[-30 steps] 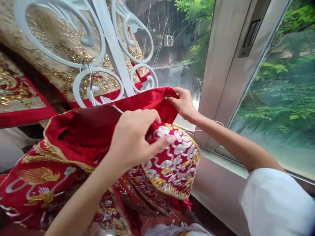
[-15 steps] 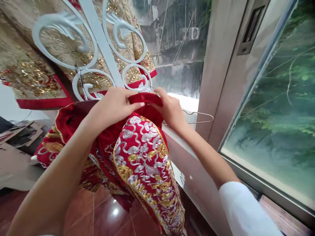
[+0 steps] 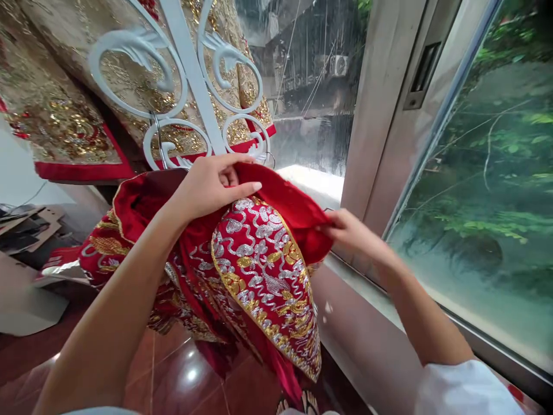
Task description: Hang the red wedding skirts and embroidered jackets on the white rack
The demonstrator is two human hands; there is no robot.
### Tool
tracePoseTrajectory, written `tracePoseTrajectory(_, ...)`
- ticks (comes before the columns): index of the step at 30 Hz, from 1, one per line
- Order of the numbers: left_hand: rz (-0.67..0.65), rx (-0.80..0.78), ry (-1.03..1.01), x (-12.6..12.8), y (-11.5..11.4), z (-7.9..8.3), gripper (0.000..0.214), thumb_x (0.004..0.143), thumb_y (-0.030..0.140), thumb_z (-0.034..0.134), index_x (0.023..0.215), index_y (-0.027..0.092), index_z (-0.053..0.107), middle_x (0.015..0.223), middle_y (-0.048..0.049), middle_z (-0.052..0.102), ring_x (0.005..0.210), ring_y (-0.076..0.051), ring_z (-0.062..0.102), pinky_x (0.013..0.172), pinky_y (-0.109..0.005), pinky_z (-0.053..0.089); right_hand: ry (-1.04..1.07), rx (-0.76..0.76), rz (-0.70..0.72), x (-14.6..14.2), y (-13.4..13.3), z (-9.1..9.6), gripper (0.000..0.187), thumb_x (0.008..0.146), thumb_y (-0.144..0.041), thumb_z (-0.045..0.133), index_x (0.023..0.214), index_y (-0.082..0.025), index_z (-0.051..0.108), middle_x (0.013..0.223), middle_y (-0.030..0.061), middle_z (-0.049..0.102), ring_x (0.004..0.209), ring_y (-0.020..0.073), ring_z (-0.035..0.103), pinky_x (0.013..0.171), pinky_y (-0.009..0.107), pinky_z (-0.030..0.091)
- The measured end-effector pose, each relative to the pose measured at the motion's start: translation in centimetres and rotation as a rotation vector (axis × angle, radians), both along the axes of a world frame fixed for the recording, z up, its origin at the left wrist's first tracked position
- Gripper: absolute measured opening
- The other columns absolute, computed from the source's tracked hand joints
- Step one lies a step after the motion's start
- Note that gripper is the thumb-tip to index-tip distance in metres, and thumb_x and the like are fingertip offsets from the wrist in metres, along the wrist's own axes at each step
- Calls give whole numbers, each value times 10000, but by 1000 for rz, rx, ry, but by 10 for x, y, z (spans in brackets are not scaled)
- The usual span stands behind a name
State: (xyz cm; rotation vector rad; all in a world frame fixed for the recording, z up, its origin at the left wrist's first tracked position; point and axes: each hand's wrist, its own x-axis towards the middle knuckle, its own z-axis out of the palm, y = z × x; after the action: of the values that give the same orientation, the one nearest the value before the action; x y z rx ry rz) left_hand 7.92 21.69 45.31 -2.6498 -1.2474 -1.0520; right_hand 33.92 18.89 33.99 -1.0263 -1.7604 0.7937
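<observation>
Up at head height, the camera looks out over the person's own arms (image 3: 125,288), forward and steeply down, close behind and above the left hand (image 3: 211,187) and right hand (image 3: 352,230)! Wide sweep here: the red garment (image 3: 265,271) sits mid-view, the window (image 3: 470,190) fills the right side, and along the bottom edge come floor (image 3: 173,369) and feet (image 3: 310,400).

Left grip (image 3: 209,187) curled (thumb (image 3: 245,189) straight), right grip (image 3: 352,231) pinched, both arms (image 3: 116,297) stretched forward

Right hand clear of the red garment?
No, the right hand pinches the red garment by its upper edge, on the window side.
</observation>
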Motion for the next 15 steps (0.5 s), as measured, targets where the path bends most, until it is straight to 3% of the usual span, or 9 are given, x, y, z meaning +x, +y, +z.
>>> tracePoseTrajectory(2, -40, 38, -18, -5, -6, -3, 674, 686, 441, 646, 1286, 199, 459, 700, 17, 600, 567, -116, 489, 607, -264, 397, -24, -18, -19, 14, -11, 24, 153, 699, -222, 497, 686, -154, 634, 596, -4, 593, 589, 150, 536, 538, 251, 424)
tracePoseTrajectory(4, -56, 92, -1, -7, -11, -9, 704, 675, 430, 660, 1292, 203, 407, 775, 10, 619, 623, -127, 521, 667, -276, 413, -118, 44, -123, 13, -16, 38, 142, 687, -208, 480, 653, -149, 605, 578, -12, 565, 555, 130, 495, 505, 233, 377)
tracePoseTrajectory(6, -51, 147, 27, -8, -15, -17, 668, 678, 425, 664, 1256, 205, 411, 871, -14, 638, 715, -153, 559, 729, -295, 422, -246, 114, -164, 0, -12, 40, 102, 662, -184, 501, 657, -148, 597, 609, -13, 576, 560, 119, 479, 502, 226, 356)
tracePoseTrajectory(11, 12, 321, 151, -7, -21, -39, 471, 746, 440, 614, 1150, 220, 509, 1085, -69, 599, 954, -224, 537, 909, -378, 378, -303, 250, -51, -32, 13, 31, 196, 690, -180, 516, 831, -143, 647, 745, 16, 647, 673, 139, 529, 584, 239, 402)
tracePoseTrajectory(13, 65, 352, 220, -5, -19, -44, 342, 790, 414, 571, 1065, 212, 578, 1046, -75, 603, 954, -242, 526, 907, -404, 375, -315, 283, -100, -27, 19, 43, 202, 711, -158, 462, 765, -128, 654, 683, 14, 635, 648, 140, 527, 577, 242, 395)
tracePoseTrajectory(15, 114, 362, 242, 0, -15, -48, 299, 801, 391, 565, 1026, 200, 614, 987, -83, 612, 928, -255, 533, 883, -419, 393, -317, 391, -201, -16, 19, 68, 214, 713, -133, 445, 732, -122, 659, 680, 20, 638, 665, 149, 546, 607, 253, 403)
